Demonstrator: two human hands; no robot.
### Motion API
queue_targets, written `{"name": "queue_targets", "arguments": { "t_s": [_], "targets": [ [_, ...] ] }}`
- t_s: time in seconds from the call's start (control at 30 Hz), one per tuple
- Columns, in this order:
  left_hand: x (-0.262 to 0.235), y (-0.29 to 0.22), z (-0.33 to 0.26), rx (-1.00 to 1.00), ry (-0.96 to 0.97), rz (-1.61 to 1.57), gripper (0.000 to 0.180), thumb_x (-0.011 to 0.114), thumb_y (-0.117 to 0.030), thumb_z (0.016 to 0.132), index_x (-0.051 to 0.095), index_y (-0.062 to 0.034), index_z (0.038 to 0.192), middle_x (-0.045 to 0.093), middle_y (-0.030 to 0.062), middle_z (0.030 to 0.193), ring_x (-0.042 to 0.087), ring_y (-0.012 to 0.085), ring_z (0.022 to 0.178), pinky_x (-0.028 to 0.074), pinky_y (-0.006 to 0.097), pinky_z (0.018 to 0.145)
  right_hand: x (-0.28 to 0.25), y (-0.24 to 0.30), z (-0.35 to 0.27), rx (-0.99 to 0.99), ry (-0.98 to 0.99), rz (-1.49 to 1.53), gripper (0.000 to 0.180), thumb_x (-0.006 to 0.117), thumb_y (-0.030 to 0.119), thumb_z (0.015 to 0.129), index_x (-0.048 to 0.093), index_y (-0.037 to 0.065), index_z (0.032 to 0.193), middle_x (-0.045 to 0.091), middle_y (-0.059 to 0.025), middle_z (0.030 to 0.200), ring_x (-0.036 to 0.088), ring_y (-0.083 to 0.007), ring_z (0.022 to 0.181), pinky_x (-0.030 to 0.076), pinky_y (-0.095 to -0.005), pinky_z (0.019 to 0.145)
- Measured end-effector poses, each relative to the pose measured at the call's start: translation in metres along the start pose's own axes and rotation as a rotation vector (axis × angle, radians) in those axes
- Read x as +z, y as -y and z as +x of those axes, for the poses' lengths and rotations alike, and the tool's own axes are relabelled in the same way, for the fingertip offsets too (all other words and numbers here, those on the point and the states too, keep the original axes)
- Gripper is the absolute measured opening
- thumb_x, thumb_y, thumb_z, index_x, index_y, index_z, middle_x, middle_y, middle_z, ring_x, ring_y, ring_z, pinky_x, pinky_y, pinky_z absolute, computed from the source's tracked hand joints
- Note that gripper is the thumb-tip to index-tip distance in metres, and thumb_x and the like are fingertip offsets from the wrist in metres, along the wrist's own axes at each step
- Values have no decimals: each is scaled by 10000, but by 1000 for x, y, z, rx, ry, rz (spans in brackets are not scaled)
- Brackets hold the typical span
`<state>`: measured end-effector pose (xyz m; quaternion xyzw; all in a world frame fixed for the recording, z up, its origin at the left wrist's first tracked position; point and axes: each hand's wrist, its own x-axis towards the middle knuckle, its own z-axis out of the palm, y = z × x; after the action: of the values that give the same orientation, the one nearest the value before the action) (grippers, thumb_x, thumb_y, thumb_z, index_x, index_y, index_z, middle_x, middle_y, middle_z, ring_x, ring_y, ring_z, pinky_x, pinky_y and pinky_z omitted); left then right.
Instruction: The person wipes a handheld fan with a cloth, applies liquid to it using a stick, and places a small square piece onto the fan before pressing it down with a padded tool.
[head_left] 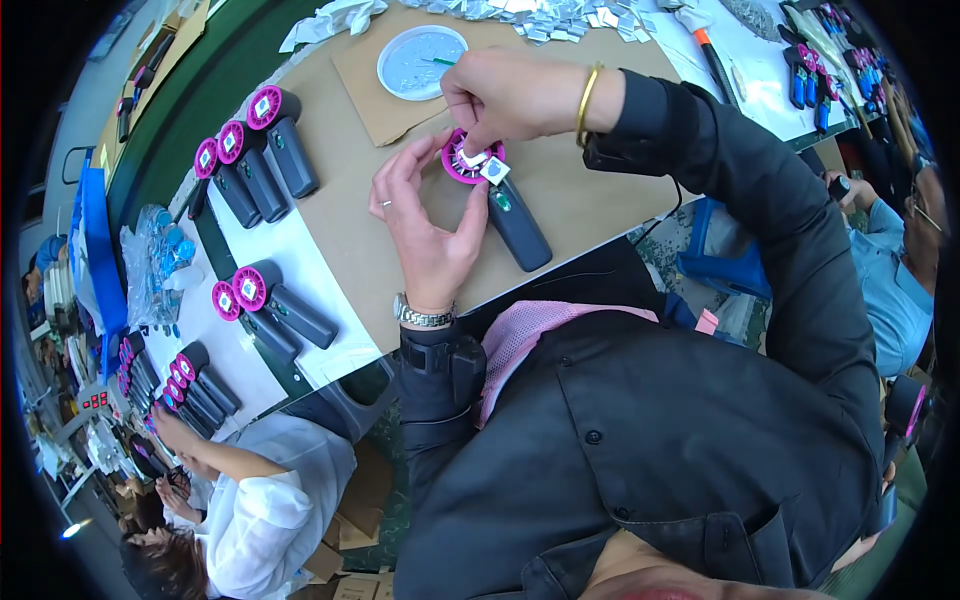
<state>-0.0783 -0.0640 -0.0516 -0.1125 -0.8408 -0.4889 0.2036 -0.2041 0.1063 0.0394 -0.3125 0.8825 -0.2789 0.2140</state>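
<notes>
A handheld fan [519,232] with a dark grey handle and magenta ring lies on the brown board, its handle slanting toward me. My left hand [427,215] grips its round head between thumb and fingers. Over the head, my right hand [500,100] has its fingertips pinched together at the centre. A small white piece [470,158] shows under those fingertips; whether they hold it or press it, I cannot tell. One white square with a bluish mark [495,170] sits at the head's edge near the handle. On the handle, a small green part [501,199] shows.
Beyond my hands stands a round white dish [421,62] with small clear bits and a green stick. Silvery-white squares [560,18] are heaped at the back. More fans [292,158] lie in groups on the left. A person in white [265,500] works at lower left.
</notes>
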Motion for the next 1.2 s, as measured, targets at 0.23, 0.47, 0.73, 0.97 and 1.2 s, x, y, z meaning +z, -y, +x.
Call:
{"name": "queue_targets", "arguments": {
  "t_s": [0.23, 0.47, 0.73, 0.97, 1.2],
  "targets": [
    [-3, -2, 0, 17, 12, 32, 708, 856, -103, 801, 516, -43, 1419, 665, 87, 1345, 494, 260, 1344, 264, 435, 1160, -2, 6, 0, -20, 15, -28, 331, 907, 121, 787, 594, 15, 766, 664, -116, 694, 672, -243, 643, 504, -365, 558],
    [-4, -5, 2, 23, 32, 51, 701, 863, -101, 803, 520, -41, 1412, 672, 85, 1337, 493, 258, 1341, 274, 431, 1157, -12, 11, 9, 89, 167, -26, 350, 928, 118, 764, 590, 26, 758, 659, -111, 683, 655, -238, 610, 480, -372, 502],
    [1, 4, -1, -55, 25, -116, 664, 864, -78, 811, 531, -32, 1384, 626, 116, 1350, 499, 286, 1341, 378, 424, 1128, -17, 32, 14, 149, 223, -187, 358, 948, 116, 740, 602, 25, 755, 672, -121, 695, 668, -238, 624, 491, -381, 499],
    [5, 9, 0, -61, 16, -184, 607, 847, -36, 813, 550, -20, 1341, 598, 140, 1324, 554, 300, 1273, 430, 417, 1124, -8, 19, 24, 117, 172, -310, 361, 981, 171, 681, 681, 8, 800, 725, -147, 759, 727, -300, 734, 565, -422, 615],
    [0, 2, -4, -31, 6, -157, 661, 851, -28, 804, 538, -13, 1386, 603, 148, 1361, 554, 297, 1301, 422, 420, 1141, 9, 13, 24, -5, 155, -360, 353, 956, 194, 646, 777, 5, 885, 757, -199, 855, 756, -393, 881, 595, -471, 764]
  ]
}}
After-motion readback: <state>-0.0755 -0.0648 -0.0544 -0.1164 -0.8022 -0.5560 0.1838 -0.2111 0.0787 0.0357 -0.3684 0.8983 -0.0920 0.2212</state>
